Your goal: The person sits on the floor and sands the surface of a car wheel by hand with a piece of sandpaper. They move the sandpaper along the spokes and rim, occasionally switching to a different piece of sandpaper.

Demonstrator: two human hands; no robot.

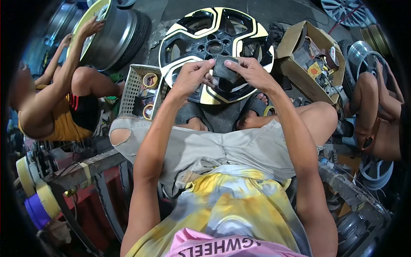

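Note:
Between my two hands is a small dark grey square of sandpaper, held up over the near half of a wheel rim. My left hand pinches its left edge, with the thumb on top. On the other side my right hand grips the upper right corner between thumb and fingers. Beneath them the alloy wheel rim lies face up on the floor, glossy black with pale yellow or bare spoke faces. My hands hide part of its near edge.
A plastic basket with tape rolls stands left of the rim. At right is a cardboard box of sanding scraps. One person at far left handles a large wheel; another person sits at far right by more rims.

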